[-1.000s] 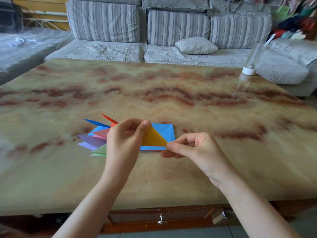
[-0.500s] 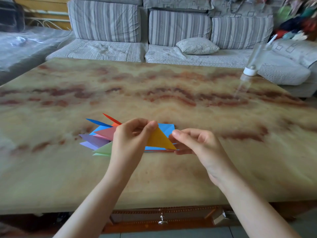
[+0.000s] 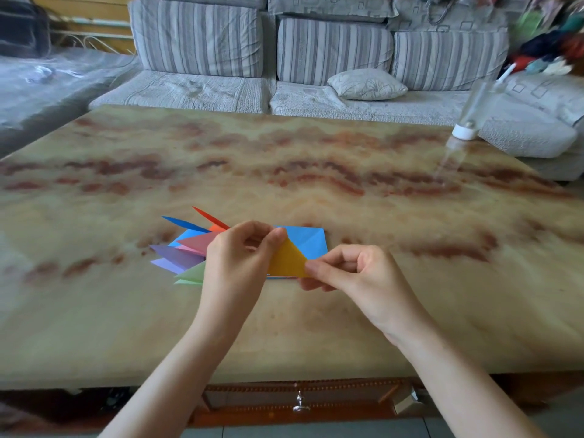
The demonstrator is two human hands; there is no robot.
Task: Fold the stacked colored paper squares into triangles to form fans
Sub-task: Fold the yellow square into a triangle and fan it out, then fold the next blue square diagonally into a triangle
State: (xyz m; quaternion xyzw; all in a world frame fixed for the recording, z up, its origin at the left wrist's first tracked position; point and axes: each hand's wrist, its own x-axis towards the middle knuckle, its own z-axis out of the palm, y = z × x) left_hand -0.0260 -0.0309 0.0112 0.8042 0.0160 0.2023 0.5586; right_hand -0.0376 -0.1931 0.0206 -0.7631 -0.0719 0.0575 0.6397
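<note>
Head view: compared with 0.5 s ago, the right hand (image 3: 357, 276) has settled at the right-hand tip of the yellow paper triangle (image 3: 286, 260), and the paper now sits a little lower between the 2 hands. The camera has hardly shifted.

The left hand (image 3: 240, 257) is curled and pinches the triangle's upper corner between thumb and forefinger. The right hand pinches the opposite point the same way, its other fingers folded in. The yellow piece is lifted off the table (image 3: 379, 311), just above the near edge of the stack of squares (image 3: 308, 241). The stack's top sheet is blue and lies flat, just behind the hands.

To the left of the stack, touching it, folded triangles (image 3: 189, 251) spread out like a fan. 6 colours show there: red, dark blue, light blue, pink, purple and green. Part of the fan is hidden behind the left hand.

By my judgement the task is well along but not done. Several sheets are folded and laid out, and the yellow one is folded and looks ready to be creased or added to the fan. At least the blue sheet is unfolded, and thin coloured edges under it suggest more, though how many cannot be told.

A clear bottle (image 3: 471, 112) stands at the far right of the table.
</note>
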